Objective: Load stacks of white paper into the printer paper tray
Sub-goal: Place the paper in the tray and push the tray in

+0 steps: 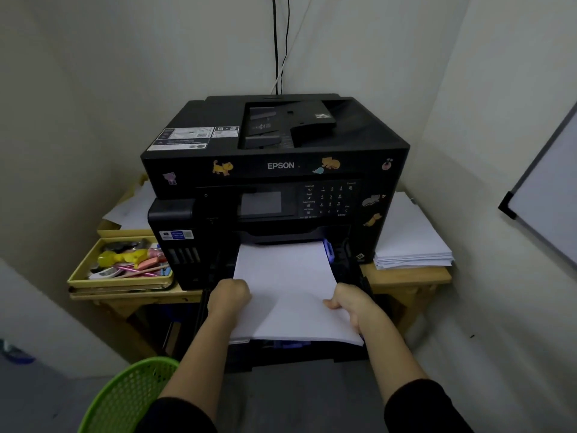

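A black Epson printer (274, 165) with cat stickers stands on a small wooden table. Its paper tray (349, 267) is pulled out at the front, with a blue guide (327, 250) on its right side. A stack of white paper (287, 289) lies over the tray, its far edge inside the printer's opening. My left hand (229, 296) grips the stack's left edge and my right hand (352, 303) grips its right edge near the front. A second pile of white paper (409, 242) rests on the table to the right of the printer.
A yellow tray (81, 271) of pens and small items sits left of the printer, with loose sheets (131, 210) behind it. A green mesh basket (128, 398) stands on the floor at lower left. A whiteboard (549, 195) hangs on the right wall. Cables (276, 42) run up the back wall.
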Demonstrator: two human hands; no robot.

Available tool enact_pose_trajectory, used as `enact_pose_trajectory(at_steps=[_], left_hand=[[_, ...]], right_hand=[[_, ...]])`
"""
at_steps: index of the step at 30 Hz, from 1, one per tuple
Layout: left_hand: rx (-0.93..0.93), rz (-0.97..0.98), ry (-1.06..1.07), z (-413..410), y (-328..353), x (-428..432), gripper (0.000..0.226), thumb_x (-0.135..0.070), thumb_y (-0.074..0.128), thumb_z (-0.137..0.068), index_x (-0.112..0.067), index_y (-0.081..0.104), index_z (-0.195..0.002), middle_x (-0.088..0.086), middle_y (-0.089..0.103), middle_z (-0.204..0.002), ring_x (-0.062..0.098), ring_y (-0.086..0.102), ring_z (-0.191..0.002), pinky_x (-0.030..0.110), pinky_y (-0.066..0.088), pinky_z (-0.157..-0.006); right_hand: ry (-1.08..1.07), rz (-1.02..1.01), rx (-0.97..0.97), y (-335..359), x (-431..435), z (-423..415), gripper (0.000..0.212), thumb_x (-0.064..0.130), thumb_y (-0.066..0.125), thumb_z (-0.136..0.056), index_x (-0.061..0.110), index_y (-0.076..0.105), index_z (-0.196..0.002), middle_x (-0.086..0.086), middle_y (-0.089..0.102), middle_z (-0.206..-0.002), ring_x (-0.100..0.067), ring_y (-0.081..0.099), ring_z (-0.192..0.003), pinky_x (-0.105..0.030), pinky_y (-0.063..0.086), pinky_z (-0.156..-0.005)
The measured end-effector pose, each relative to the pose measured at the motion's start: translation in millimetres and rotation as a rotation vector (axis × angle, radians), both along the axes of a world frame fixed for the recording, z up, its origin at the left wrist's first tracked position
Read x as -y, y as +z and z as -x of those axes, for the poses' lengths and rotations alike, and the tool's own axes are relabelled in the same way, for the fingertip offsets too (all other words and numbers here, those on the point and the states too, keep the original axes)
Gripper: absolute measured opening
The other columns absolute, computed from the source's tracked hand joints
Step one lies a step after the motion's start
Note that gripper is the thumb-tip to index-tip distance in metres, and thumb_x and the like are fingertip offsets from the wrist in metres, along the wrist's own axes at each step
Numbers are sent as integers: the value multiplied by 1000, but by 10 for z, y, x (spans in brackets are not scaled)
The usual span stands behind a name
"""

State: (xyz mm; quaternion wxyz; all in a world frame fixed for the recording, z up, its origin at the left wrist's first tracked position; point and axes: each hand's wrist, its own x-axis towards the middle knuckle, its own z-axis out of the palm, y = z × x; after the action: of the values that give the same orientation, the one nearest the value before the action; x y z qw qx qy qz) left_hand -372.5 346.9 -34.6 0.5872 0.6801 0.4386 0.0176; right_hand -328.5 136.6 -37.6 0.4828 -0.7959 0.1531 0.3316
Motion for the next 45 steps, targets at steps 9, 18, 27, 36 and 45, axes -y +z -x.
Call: enact_pose_trajectory(at_steps=[9,18,27,36,45], left_hand=[[-199,-83,-280,32,-307,-37,16,-7,53,-95,5,55,-86,19,49,-107,25,48,-78,30,39,-75],[-131,66,-157,-46,-377,-76,37,-2,57,-90,13,52,-123,16,53,-98,26,52,-75,34,42,-79],[-134,-17,-159,-275,-410,-123,43,-11,59,-92,17,49,-124,27,60,-109,30,50,-87,35,39,-73],[-268,-256,-364,-359,-372,-96,38,-19,44,-100,11,55,-121,24,54,-129,34,57,-110,36,47,-94],[-225,-358,-361,-315,-374,-53,22,-14,50,-93,4,50,-106,23,60,-118,27,52,-84,27,40,-68]], right_hand=[[-168,-11,-22,-132,-14,-71,37,1,56,-90,-10,50,-125,-15,54,-114,-32,51,-109,-34,39,-88],[-211,-33,18,-156,-99,-171,47,0,55,-88,-8,44,-133,-19,50,-136,-37,46,-124,-40,36,-102],[-245,-34,39,-139,-193,-310,34,-1,51,-93,-11,49,-125,-20,55,-130,-33,49,-115,-35,37,-91],[-204,23,73,-146,-279,-419,34,-2,49,-92,-16,49,-123,-29,53,-132,-40,55,-112,-38,44,-87],[-11,232,232,-158,-367,-366,38,3,47,-84,14,23,-56,-2,29,-56,-14,25,-46,-23,19,-45]])
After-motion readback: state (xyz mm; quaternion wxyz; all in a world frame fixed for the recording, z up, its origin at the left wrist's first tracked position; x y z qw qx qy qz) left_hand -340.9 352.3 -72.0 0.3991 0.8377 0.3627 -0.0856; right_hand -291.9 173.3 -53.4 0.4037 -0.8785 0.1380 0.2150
